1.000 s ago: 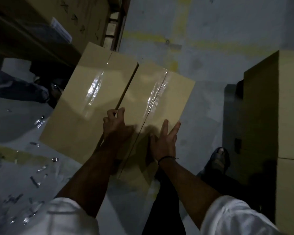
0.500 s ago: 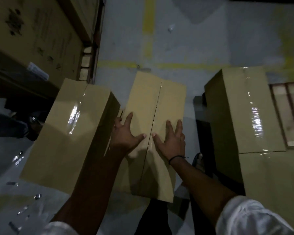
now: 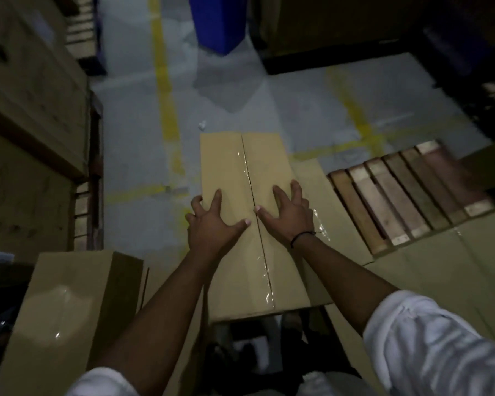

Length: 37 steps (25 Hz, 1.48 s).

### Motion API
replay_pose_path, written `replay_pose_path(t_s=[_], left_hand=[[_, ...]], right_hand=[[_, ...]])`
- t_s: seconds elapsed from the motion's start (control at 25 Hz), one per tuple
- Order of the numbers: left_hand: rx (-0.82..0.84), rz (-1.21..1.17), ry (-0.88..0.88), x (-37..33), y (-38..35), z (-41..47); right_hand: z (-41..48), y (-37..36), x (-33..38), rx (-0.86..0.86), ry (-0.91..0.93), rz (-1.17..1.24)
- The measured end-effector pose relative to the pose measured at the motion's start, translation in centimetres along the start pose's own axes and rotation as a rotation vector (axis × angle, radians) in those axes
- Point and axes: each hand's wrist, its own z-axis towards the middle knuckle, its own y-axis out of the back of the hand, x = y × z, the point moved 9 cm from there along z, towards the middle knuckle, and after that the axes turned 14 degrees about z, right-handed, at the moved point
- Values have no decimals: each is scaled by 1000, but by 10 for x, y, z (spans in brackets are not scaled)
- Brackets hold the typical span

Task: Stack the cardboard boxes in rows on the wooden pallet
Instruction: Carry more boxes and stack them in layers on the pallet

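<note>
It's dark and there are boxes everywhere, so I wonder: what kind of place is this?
Most likely a warehouse or storeroom. Big cardboard boxes are stacked along the left, a wooden pallet shows at the right, and yellow lines are painted across the grey concrete floor.

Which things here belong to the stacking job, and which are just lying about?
Job: taped box, left hand and right hand on it, wooden pallet, second box.
Lying about: blue container, paper scrap on floor.
</note>
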Motion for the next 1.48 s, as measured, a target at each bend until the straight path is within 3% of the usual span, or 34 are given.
replay_pose_path(t_s=[0.36, 0.68, 1.12, 1.48], left_hand=[[51, 9, -116, -197, 4, 51], [112, 136, -328, -275, 16, 166], [144, 219, -895, -408, 103, 298], [297, 302, -1295, -555, 87, 387]], right_hand=[[98, 162, -72, -99, -74, -42], [168, 192, -95, -252, -283, 69], [230, 257, -61, -704, -504, 259], [288, 308, -90, -976, -712, 300]])
